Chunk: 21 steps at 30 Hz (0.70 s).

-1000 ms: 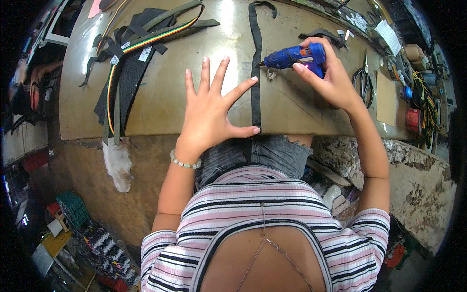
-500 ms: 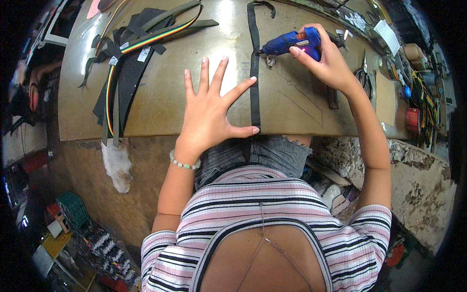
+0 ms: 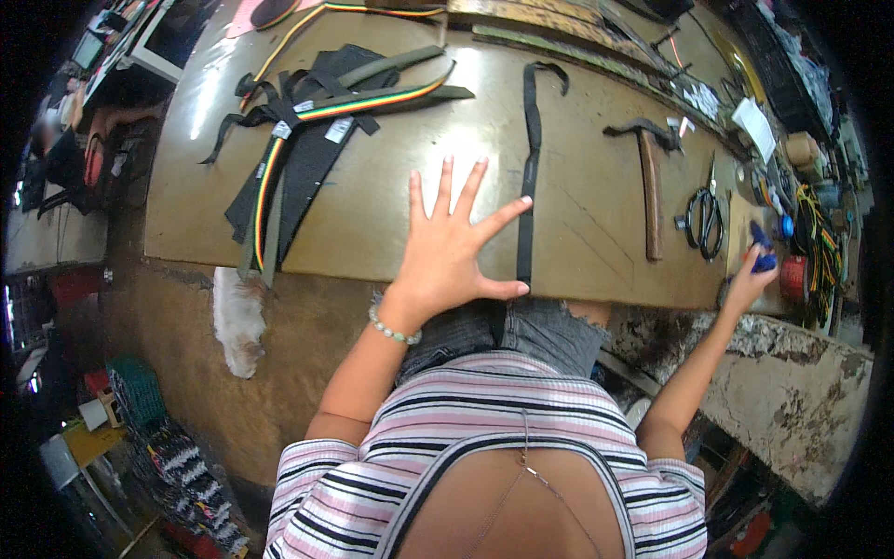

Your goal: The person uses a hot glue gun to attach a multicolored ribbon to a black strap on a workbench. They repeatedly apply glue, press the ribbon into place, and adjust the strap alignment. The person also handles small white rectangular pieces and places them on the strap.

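A narrow black webbing strap point(image 3: 527, 177) lies lengthwise on the table, its far end curled over. My left hand point(image 3: 447, 247) is spread flat beside it, with the thumb and index fingertip touching the strap. Far to the right, over the table's right end, my right hand point(image 3: 747, 281) is closed around the blue glue gun point(image 3: 764, 256), which shows only in part. A hammer point(image 3: 650, 191) with a wooden handle and a pair of black-handled scissors point(image 3: 705, 222) lie between the strap and my right hand.
Black and olive straps with a striped red-yellow-green band point(image 3: 270, 186) are piled at the left of the table point(image 3: 372, 252). Wooden bars point(image 3: 531, 14) lie along the far side. Rolls and a bundle of cords point(image 3: 812, 247) crowd the right edge. A white animal point(image 3: 235, 321) lies on the floor.
My right hand has carried the glue gun away from the strap to the table's right end. My left hand stays on the strap. The view has shifted, uncovering the hammer and scissors.
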Tool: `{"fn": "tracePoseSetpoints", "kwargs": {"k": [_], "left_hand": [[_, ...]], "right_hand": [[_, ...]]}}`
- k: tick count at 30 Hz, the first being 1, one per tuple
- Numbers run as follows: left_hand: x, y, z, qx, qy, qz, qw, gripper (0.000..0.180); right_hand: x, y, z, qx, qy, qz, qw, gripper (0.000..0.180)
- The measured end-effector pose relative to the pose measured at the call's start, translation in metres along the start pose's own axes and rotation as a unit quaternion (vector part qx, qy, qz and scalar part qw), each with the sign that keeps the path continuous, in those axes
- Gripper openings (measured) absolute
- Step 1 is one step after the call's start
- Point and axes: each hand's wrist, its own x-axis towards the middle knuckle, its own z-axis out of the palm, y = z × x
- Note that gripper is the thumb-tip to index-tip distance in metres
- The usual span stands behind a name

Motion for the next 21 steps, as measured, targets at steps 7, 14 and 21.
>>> {"fn": "tracePoseSetpoints", "kwargs": {"k": [7,14,21], "left_hand": [[-0.001,-0.002,0.002,-0.034,0.015,0.004,0.999,0.098],[-0.003,-0.005,0.005,-0.065,0.017,0.005,0.998,0.098],[-0.004,-0.005,0.005,-0.085,0.004,-0.002,0.996,0.098]], "right_hand": [[0.011,-0.118,-0.057,-0.287,-0.28,0.066,0.914,0.067],[-0.03,-0.414,0.205,0.281,-0.483,-0.461,0.689,0.037],[-0.121,-0.553,0.396,-0.125,-0.48,-0.519,0.696,0.048]]}}
